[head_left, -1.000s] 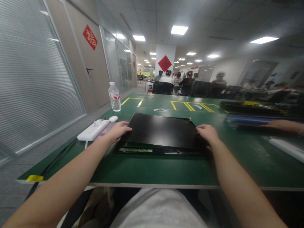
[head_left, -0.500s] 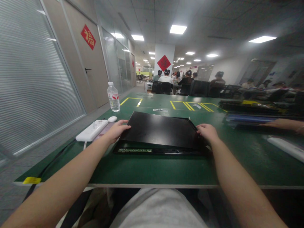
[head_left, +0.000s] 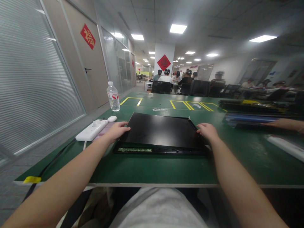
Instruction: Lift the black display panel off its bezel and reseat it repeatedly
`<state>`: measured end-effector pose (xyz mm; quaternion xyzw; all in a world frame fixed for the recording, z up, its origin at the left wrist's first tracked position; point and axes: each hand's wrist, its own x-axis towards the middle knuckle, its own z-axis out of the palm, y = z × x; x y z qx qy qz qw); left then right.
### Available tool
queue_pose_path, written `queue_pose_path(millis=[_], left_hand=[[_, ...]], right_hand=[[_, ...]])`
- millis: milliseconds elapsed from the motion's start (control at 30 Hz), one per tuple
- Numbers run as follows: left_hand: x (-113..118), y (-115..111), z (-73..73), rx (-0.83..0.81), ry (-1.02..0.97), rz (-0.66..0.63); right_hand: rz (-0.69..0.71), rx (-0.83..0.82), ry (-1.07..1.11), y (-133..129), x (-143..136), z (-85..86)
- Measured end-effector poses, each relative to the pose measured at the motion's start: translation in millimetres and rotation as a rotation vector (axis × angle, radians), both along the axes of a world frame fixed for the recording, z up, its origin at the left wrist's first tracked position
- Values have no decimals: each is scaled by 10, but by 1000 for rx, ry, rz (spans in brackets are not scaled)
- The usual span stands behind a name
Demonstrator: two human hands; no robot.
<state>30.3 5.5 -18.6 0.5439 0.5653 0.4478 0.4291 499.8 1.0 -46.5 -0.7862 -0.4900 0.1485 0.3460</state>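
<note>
Black panel (head_left: pixel 161 129), green table (head_left: pixel 154 169) (yellow tape markings (head_left: pixel 140 102)), lit office ceiling (head_left: pixel 213 19)

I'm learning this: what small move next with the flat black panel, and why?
Probably gently square the flat, glossy black rectangular panel to the black frame beneath: their near edges look out of parallel, with a green circuit-board strip exposed. The left hand and right hand are at its side edges.

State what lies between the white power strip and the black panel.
The head view shows a flat purplish item, a white rounded item near the white power strip, and the left hand at the edge of the black panel.
</note>
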Motion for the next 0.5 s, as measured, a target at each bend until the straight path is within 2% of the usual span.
queue_pose_path(millis=[200,300,500], left_hand=[[-14,33,-65,41,223,-10],[-15,42,-91,36,256,-48],[-21,69,-131,42,307,-37]], right_hand=[[14,16,32,39,53,-44],[15,22,53,64,79,-66],[14,20,95,76,64,-54]])
